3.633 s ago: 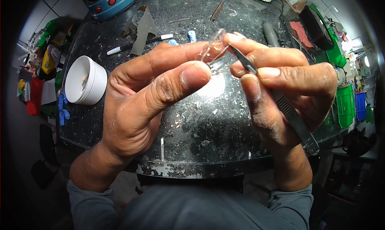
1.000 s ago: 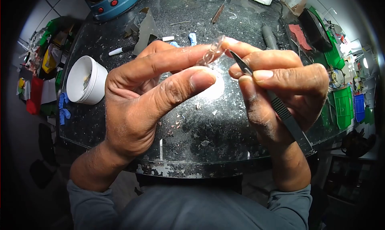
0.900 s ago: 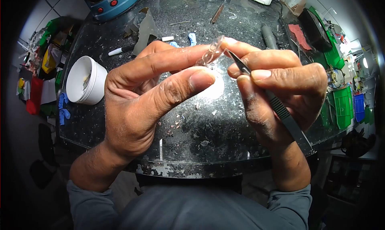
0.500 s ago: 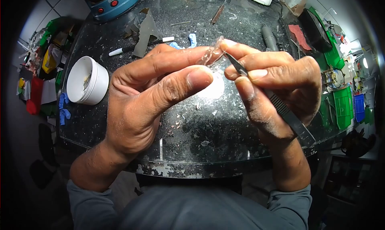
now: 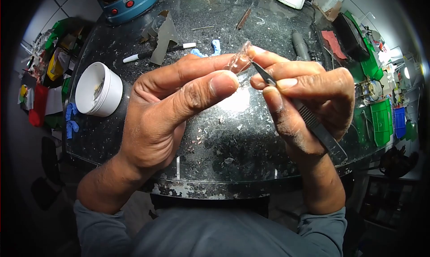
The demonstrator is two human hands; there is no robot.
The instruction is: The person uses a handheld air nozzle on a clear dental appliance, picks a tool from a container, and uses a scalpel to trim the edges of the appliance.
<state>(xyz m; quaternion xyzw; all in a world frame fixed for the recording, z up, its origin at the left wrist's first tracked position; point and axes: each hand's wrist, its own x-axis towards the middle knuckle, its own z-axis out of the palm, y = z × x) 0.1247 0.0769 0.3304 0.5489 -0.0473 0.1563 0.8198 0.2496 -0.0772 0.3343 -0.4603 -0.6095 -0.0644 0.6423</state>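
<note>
My left hand (image 5: 165, 104) pinches a small clear piece (image 5: 240, 60) between thumb and index finger, above the middle of the dark table. My right hand (image 5: 309, 93) is closed around dark metal tweezers (image 5: 316, 122), held between thumb and fingers with the tip pointing up and left. That tip is at the right edge of the clear piece; whether it touches is too small to tell. The right index fingertip lies by the piece's upper right side.
On the speckled table (image 5: 215, 163) are a white tub (image 5: 109, 93), a marker (image 5: 139, 56), grey sandpaper (image 5: 165, 40), blue pieces (image 5: 216, 46) and a grey cylindrical tool (image 5: 300, 44). A blue machine (image 5: 130, 8) stands back left, green bins (image 5: 380, 120) at right.
The clear piece has turned slightly and stands a little more upright in my left fingers. My left hand has shifted a little to the right; my right hand has barely moved.
</note>
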